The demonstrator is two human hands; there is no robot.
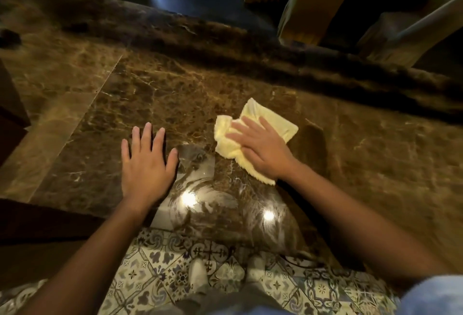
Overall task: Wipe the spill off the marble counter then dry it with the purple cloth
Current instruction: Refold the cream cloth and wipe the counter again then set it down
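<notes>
Wet smear (200, 189) lies on the brown marble counter (175, 94), close to its near edge, roughly midway between the two hands; ceiling lights glare off the streaked film in two bright spots. Yellow cloth (253, 134), crumpled and partly folded, sits flat on the marble just beyond and to the right of the smear, its lower fringe touching the wet patch's right margin. Right hand (260, 149) lies palm-down on top of the cloth, fingers extended and slightly apart, pressing it to the stone; cloth corners stick out past the fingertips and beside the wrist. Left hand (147, 162) rests palm-down on bare marble just left of the smear, fingers spread, holding nothing. A seam line crosses the counter left of that hand. Beyond the counter's far edge stand pale wooden legs (313, 4), blurred. Below the near edge, patterned floor tiles (155, 272) show between the forearms.
</notes>
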